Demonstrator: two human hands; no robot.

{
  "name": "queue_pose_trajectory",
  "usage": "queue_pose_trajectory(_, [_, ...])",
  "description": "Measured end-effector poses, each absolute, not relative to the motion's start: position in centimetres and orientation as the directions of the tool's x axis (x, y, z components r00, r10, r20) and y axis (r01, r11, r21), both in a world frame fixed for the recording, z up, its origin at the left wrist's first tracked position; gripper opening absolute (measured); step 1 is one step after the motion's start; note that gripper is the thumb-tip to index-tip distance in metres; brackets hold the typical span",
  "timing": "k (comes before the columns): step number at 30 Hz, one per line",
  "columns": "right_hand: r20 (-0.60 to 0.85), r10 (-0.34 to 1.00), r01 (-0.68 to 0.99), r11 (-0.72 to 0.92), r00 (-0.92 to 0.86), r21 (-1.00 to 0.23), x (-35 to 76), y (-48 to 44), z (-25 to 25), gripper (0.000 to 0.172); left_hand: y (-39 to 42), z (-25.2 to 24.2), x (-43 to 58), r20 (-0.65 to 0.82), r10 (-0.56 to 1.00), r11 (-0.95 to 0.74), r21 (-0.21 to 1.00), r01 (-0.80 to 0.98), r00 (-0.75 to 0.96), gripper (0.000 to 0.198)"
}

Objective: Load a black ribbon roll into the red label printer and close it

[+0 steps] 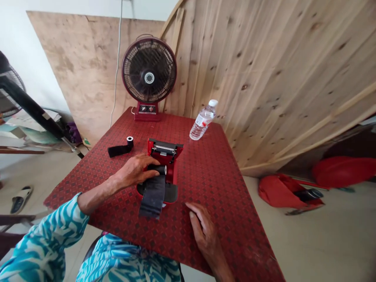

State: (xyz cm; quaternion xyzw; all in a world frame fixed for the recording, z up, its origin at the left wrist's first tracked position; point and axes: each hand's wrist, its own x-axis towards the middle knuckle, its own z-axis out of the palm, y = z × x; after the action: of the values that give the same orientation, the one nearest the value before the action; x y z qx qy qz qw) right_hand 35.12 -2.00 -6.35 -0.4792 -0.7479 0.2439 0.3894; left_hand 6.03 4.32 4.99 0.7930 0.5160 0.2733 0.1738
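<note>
A small red and black machine that looks like a label printer (175, 172) lies on the table with its lid raised. My left hand (139, 168) reaches in from the left, thumb and fingers around a roll of black ribbon (161, 169) inside it. From that roll a wide black strip (153, 196) hangs over the machine's front edge onto the table. My right hand (205, 231) rests on the table to the right of the machine, fingers stretched out and holding nothing. A second black ribbon roll (128, 145) with a white core lies farther left, partly unwound.
At the back of the red patterned table (217, 184) stand a dark red fan (149, 76) and a clear water bottle (202, 121) with a white cap. A wooden plank wall borders the right. Red bags (282, 192) sit on the floor at right.
</note>
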Motion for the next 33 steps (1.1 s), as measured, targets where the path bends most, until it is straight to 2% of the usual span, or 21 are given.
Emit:
queue_pose_trajectory(3, [0.344, 0.907, 0.526, 0.421, -0.243, -0.739, 35.0, -2.1, -6.1, 0.028, 4.7, 5.5, 6.6, 0.177, 0.938, -0.343, 0.582, 0.737, 0.297, 0.028])
queue_pose_trajectory(5, [0.347, 0.904, 0.525, 0.427, -0.249, -0.736, 35.0, -2.2, -6.1, 0.028, 4.5, 6.2, 6.8, 0.103, 0.954, -0.277, 0.66, 0.699, 0.282, 0.032])
queue_pose_trajectory(9, [0.351, 0.895, 0.535, 0.445, -0.274, -0.718, 35.0, -2.3, -6.1, 0.027, 3.2, 7.8, 6.6, -0.082, 0.943, -0.079, 0.887, 0.455, 0.323, 0.041])
queue_pose_trajectory(11, [0.35, 0.892, 0.543, 0.451, -0.285, -0.708, 35.0, -2.2, -6.1, 0.027, 2.5, 8.3, 6.6, -0.137, 0.931, 0.013, 0.939, 0.345, 0.338, 0.044])
queue_pose_trajectory(18, [0.341, 0.893, 0.559, 0.451, -0.295, -0.696, 35.1, -2.2, -6.2, 0.026, 1.5, 8.3, 6.4, -0.21, 0.892, 0.15, 0.973, 0.177, 0.4, 0.044])
queue_pose_trajectory(20, [0.339, 0.894, 0.567, 0.449, -0.294, -0.691, 35.1, -2.2, -6.1, 0.026, 1.7, 8.2, 6.2, -0.186, 0.89, 0.117, 0.976, 0.185, 0.415, 0.041])
queue_pose_trajectory(22, [0.339, 0.894, 0.574, 0.449, -0.294, -0.685, 35.0, -2.3, -6.0, 0.026, 2.3, 7.9, 6.0, -0.117, 0.91, 0.001, 0.96, 0.28, 0.398, 0.039])
queue_pose_trajectory(24, [0.344, 0.892, 0.576, 0.453, -0.295, -0.681, 35.0, -2.3, -5.8, 0.026, 3.2, 7.5, 6.0, 0.021, 0.93, -0.203, 0.863, 0.463, 0.368, 0.035])
queue_pose_trajectory(27, [0.348, 0.89, 0.576, 0.456, -0.295, -0.678, 34.8, -2.3, -5.4, 0.024, 4.9, 6.6, 6.4, 0.21, 0.88, -0.468, 0.546, 0.695, 0.427, 0.029])
queue_pose_trajectory(30, [0.367, 0.88, 0.572, 0.475, -0.303, -0.668, 34.7, -2.3, -5.3, 0.024, 6.2, 6.0, 7.2, 0.206, 0.831, -0.556, 0.272, 0.786, 0.516, 0.026])
queue_pose_trajectory(33, [0.381, 0.868, 0.572, 0.497, -0.319, -0.652, 34.7, -2.3, -5.4, 0.025, 6.7, 6.2, 8.2, 0.109, 0.855, -0.515, 0.074, 0.854, 0.507, 0.025])
